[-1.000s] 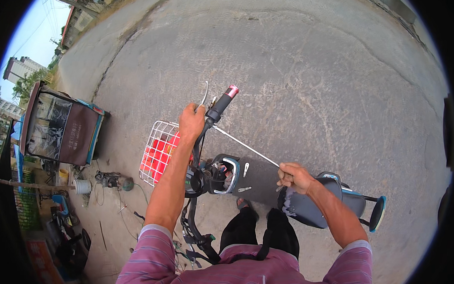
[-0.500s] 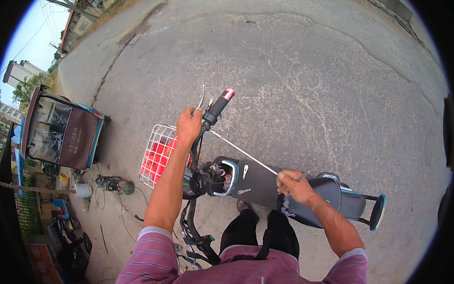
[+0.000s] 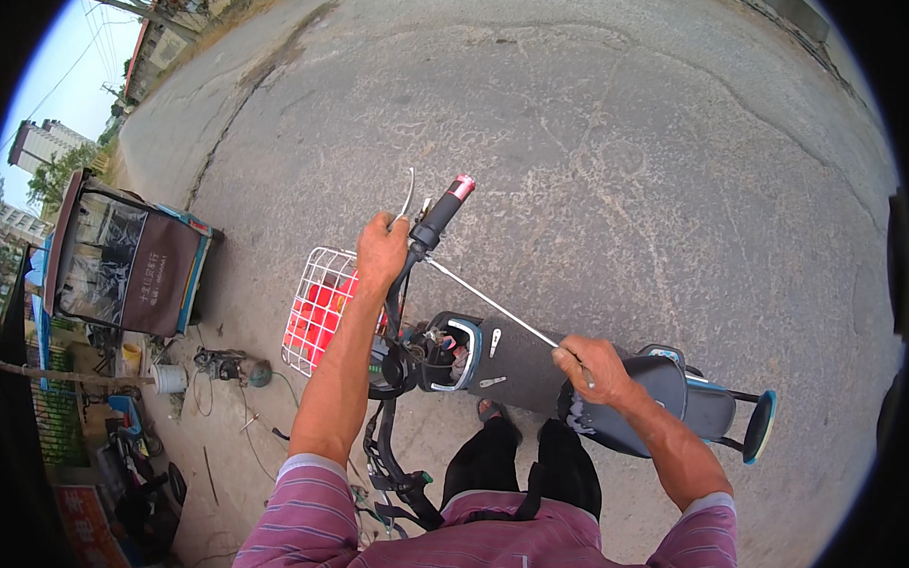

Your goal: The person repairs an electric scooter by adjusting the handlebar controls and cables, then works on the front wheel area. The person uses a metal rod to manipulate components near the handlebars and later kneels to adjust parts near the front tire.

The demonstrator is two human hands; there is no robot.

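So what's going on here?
Someone is standing at an electric scooter. The left hand is at the brake lever, beside the grip. The right hand, over the front of the seat, holds one end of a thin, straight rod or cable; its other end is near the grip's inner end.

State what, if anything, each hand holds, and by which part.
Right hand: the thin metal rod, by its end away from the handlebar grip. Left hand: at the brake lever; its exact hold is hidden.
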